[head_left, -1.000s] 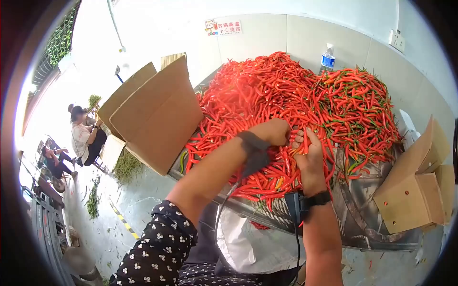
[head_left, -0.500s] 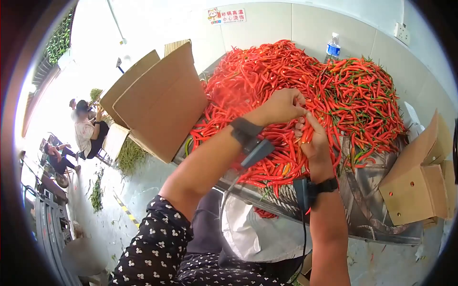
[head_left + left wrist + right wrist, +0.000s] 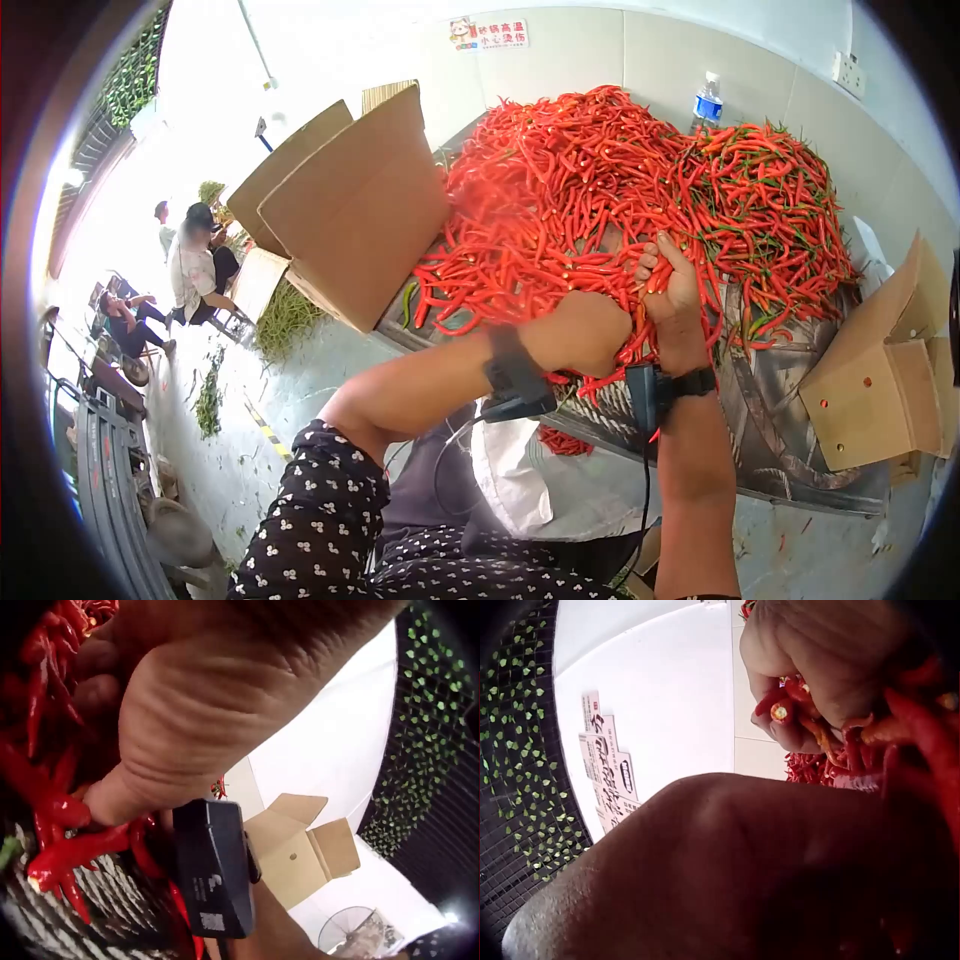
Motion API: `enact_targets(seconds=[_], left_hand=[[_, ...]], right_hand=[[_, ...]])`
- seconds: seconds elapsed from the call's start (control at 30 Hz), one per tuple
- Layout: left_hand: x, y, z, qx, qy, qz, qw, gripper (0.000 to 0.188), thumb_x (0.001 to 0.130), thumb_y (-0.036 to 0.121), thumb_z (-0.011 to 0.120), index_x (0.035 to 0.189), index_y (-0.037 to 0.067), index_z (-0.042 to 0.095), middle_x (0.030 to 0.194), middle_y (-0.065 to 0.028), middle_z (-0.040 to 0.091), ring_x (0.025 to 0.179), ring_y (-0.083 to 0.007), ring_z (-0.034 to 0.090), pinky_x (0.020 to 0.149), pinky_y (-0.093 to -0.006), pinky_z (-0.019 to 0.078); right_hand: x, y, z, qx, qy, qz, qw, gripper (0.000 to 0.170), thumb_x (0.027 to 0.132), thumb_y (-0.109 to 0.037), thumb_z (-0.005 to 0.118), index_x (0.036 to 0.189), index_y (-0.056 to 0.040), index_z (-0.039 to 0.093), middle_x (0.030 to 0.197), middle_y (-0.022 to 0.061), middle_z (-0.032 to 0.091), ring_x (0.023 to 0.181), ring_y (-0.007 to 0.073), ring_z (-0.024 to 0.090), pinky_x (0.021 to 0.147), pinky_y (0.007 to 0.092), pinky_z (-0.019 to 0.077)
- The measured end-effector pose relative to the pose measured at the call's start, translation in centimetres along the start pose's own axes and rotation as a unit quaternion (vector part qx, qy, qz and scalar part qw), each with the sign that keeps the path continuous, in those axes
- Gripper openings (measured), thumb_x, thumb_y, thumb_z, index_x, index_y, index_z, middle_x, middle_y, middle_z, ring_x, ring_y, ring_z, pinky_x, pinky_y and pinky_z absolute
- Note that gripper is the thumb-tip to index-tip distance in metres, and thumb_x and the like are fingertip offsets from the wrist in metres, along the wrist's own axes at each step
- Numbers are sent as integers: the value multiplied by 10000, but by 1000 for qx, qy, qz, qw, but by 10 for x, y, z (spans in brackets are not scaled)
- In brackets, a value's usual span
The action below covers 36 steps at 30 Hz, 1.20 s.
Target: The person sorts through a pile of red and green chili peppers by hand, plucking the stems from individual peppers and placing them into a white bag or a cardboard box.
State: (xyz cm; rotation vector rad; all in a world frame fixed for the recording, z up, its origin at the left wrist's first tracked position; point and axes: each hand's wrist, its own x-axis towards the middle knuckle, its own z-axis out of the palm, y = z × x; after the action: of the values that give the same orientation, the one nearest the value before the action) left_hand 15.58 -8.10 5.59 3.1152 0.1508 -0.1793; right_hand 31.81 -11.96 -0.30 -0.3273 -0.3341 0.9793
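Observation:
In the head view, my right hand [image 3: 672, 290] curls its fingers round several red chilies at the near part of a big heap of red chilies [image 3: 590, 150]. The right wrist view shows that right hand [image 3: 817, 667] with the stemless end of a chili [image 3: 781, 712] poking out between the fingers. My left hand [image 3: 585, 335] is low over the near edge of the heap, back of the hand up, close beside my right wrist. Seen from the left wrist, its thumb [image 3: 116, 799] meets the end of a red chili [image 3: 67, 810]; what the fingers hold is hidden, so I cannot tell.
Chilies with green stems [image 3: 770, 210] form the right side of the heap. A large cardboard box [image 3: 350, 200] stands left, another box [image 3: 880, 370] right. A water bottle [image 3: 708, 100] stands behind. A white sack [image 3: 515, 480] hangs below the edge. People [image 3: 195, 265] sit at the left.
My left hand first rose to my right fingertips, then came down toward the near edge of the heap. My right hand has stayed in nearly the same place, holding its chilies.

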Motion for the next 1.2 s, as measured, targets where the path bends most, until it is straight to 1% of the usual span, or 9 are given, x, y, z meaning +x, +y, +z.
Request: enact_targets(seconds=[0.23,0.3,0.37,0.43,0.63,0.83,1.07,1.13,1.2], left_hand=[[7,-27,-7,-112,-35,-12,993,223,665,213,668,775,20,663,738,-163,635,759,-290,631,643,-375,493],[2,-46,-10,-273,-6,64,960,237,744,234,630,800,6,660,645,-131,606,574,-204,571,559,-343,452],[-5,-54,-16,-333,-35,4,942,188,766,170,619,827,-5,652,634,-67,602,563,-124,529,542,-297,432],[-6,-65,-12,-440,24,1,898,193,801,176,590,844,-2,650,643,-15,592,571,-104,521,531,-277,419],[0,-62,-23,-522,107,-83,842,201,838,198,558,805,32,665,627,37,546,539,-33,433,472,-210,337],[18,-52,-26,-555,148,-70,816,248,835,241,578,732,26,649,580,45,487,504,-32,387,446,-220,304],[5,-69,-26,-425,181,-96,882,270,809,233,574,658,12,605,519,-23,485,489,-72,431,466,-266,352],[-13,-85,-20,-317,234,-52,918,285,794,284,588,707,13,613,560,-92,546,511,-142,525,505,-309,414],[-36,-96,-13,-307,199,-65,928,266,779,280,602,729,19,615,612,-111,577,565,-192,561,542,-335,434]], right_hand=[[-2,-2,-1,-2,-12,0,1000,135,890,-99,513,1019,-87,475,772,23,525,617,105,512,521,257,426],[-3,-1,2,-4,0,-5,1000,140,887,-98,518,1021,-87,482,772,22,524,616,103,506,521,254,421],[-4,-1,4,-12,9,-10,1000,87,879,-95,522,961,-94,494,749,19,515,614,109,489,524,258,399],[-3,0,7,-22,16,-14,1000,37,871,-92,527,901,-102,506,727,16,507,611,116,473,526,261,376],[-3,2,7,-54,-1,0,999,101,867,-85,527,966,-97,517,732,21,510,612,120,477,515,255,381],[-8,2,12,-129,-60,43,989,186,886,-102,505,1068,-68,500,728,11,501,588,94,469,477,225,396],[-7,3,10,-111,-43,30,992,92,869,-142,556,926,-74,531,695,0,489,572,96,475,446,216,378],[-5,2,9,-91,-18,12,996,79,872,-153,558,885,-80,530,685,-3,480,565,98,468,444,219,373],[-4,1,7,-72,-15,15,997,98,873,-157,560,814,-91,516,667,-6,460,556,103,458,442,228,363]])
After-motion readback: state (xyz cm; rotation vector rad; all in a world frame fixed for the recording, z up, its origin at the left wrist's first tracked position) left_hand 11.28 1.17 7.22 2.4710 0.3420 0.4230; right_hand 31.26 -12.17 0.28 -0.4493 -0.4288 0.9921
